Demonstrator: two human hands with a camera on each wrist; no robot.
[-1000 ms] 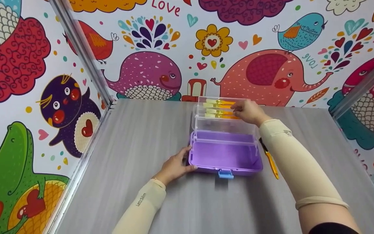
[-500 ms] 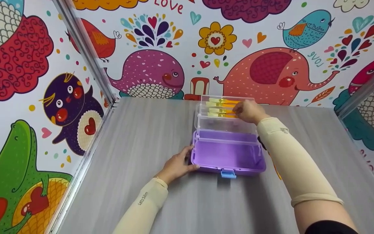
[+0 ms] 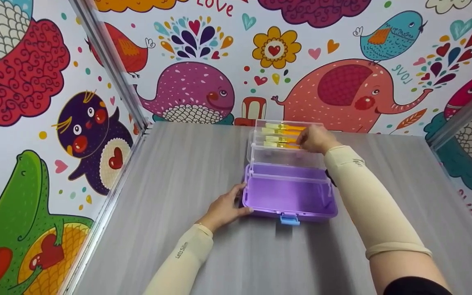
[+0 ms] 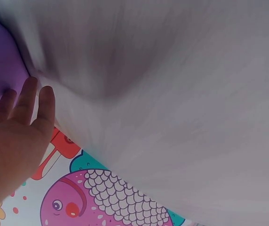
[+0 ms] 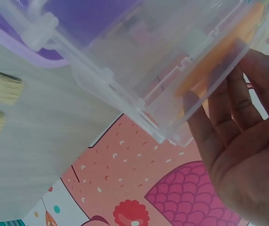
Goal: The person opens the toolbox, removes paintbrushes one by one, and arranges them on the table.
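A purple storage box (image 3: 289, 198) stands uncovered on the table, with clear trays raised behind it. The upper clear tray (image 3: 260, 123) contains several paintbrushes (image 3: 275, 139), their pale bristles to the left and orange handles to the right. My right hand (image 3: 316, 139) pinches an orange paintbrush handle (image 5: 219, 49) inside this tray; in the right wrist view its fingertips reach over the clear wall. At the box's front left corner, my left hand (image 3: 223, 209) rests with its thumb at the front and straight fingers along the side, as the left wrist view shows.
A blue latch (image 3: 289, 220) hangs from the box's front. Pale brush bristles (image 5: 3, 87) lie on the table in the right wrist view; the right forearm mostly covers that area in the head view. Printed walls (image 3: 203, 90) border the grey table (image 3: 178, 164).
The head view has shifted slightly. The right forearm now covers the orange-handled brush on the table. The right hand stays at the tray's brush handles, and the left hand keeps its place on the box.
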